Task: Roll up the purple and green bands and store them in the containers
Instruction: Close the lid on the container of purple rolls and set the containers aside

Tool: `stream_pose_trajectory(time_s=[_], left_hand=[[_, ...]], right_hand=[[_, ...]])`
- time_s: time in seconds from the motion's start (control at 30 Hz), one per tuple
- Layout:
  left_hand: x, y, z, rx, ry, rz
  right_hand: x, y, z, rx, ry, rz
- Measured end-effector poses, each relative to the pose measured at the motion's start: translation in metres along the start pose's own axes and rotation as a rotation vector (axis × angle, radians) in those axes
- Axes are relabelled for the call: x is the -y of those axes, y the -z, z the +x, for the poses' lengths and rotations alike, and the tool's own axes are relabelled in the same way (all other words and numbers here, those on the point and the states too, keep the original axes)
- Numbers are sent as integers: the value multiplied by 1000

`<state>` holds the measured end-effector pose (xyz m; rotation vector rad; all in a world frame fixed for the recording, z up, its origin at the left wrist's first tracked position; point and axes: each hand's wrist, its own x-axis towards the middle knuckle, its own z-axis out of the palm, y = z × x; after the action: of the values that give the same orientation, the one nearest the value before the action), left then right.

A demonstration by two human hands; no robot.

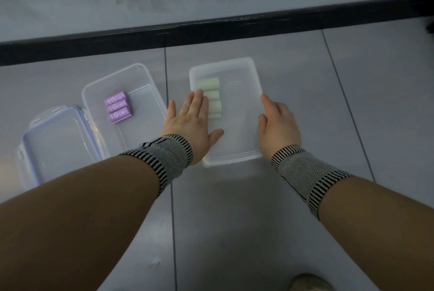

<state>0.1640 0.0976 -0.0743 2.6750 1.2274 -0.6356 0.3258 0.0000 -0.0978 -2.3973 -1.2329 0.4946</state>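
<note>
Two hands at green box (254, 74): left hand (191, 124) flat, fingers straight over its left rim; right hand (278, 125) grips right rim.

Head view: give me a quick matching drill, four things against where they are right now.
Things:
1. purple rolls
2. green rolls
3. lid
4. right hand

Places:
A. on the right rim of the right container
B. inside the left container
C. on the floor, far left
D. inside the right container, by the left hand

Pairs: 1-B, 2-D, 3-C, 4-A
</note>
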Motion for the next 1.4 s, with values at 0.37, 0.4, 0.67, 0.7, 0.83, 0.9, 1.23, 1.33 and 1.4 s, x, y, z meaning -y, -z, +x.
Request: stream_pose_trajectory(time_s=[0.37, 0.4, 0.67, 0.7, 0.83, 0.9, 1.23, 1.33, 1.4], left_hand=[[3, 1, 6, -12, -13, 34], [4, 1, 7, -16, -18, 34], [3, 4, 2, -4, -14, 2], [3, 4, 2, -7, -10, -8], [3, 4, 4, 0, -13, -7], [4, 2, 3, -4, -10, -9], [1, -3, 1, 7, 5, 29], [-3, 5, -6, -3, 18, -8], [-1, 6, -19, -36, -13, -11]], right_hand=[[48, 9, 73, 277, 239, -475], [48, 10, 77, 319, 228, -492], [50, 23, 82, 469, 204, -455], [46, 19, 78, 456, 207, -465], [36, 15, 60, 337, 245, -489], [29, 16, 38, 321, 275, -482], [13, 5, 3, 341, 270, -514], [17, 16, 0, 337, 288, -502], [18, 21, -9, 326, 357, -499]])
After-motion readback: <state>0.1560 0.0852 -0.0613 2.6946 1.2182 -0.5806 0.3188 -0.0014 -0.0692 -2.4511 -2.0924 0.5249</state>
